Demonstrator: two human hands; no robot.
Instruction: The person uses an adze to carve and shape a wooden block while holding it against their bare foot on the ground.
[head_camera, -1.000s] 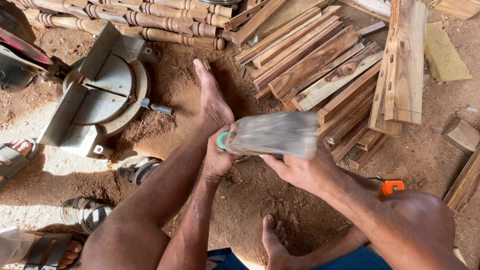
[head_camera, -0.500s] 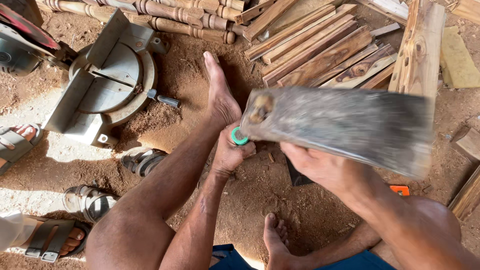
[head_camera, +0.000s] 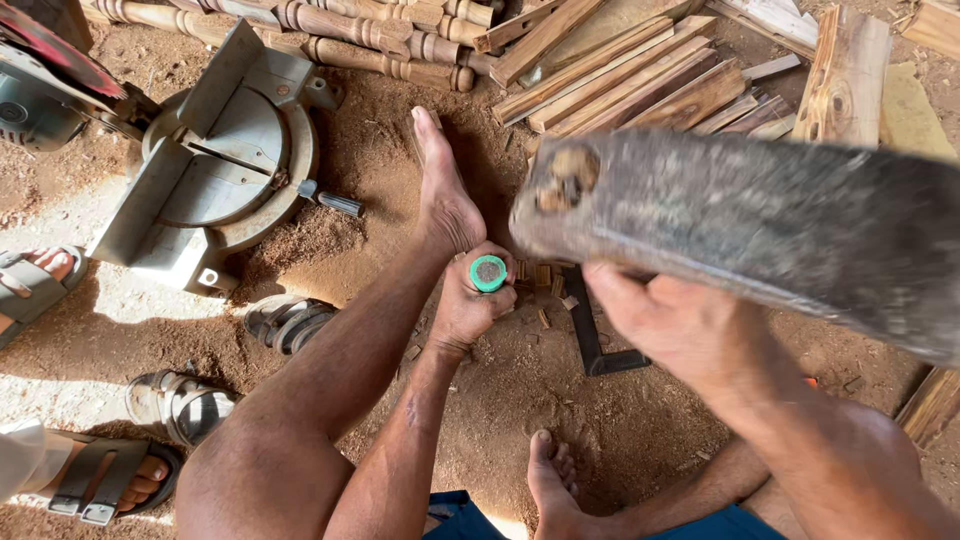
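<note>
My right hand (head_camera: 672, 330) grips a thick grey weathered block of wood (head_camera: 760, 225), raised near the camera and blurred, with a knot at its left end. My left hand (head_camera: 470, 305) is closed around a tool with a green round end cap (head_camera: 488, 273), held upright just over the sawdust-covered ground. Small wood chips (head_camera: 545, 280) lie beside that hand. A dark metal square (head_camera: 590, 335) rests on the ground under the block. My bare left foot (head_camera: 440, 190) stretches forward past the left hand; my other foot (head_camera: 555, 480) is tucked near my knee.
A grey mitre saw (head_camera: 215, 165) stands at the left. Turned wooden spindles (head_camera: 330, 30) and stacked planks (head_camera: 640, 80) lie at the back. Empty sandals (head_camera: 285, 322) and another person's sandalled feet (head_camera: 110, 480) are at the lower left.
The grey block has been lifted higher and closer to the camera, filling more of the right side. The left hand with the green-capped tool stays in about the same place.
</note>
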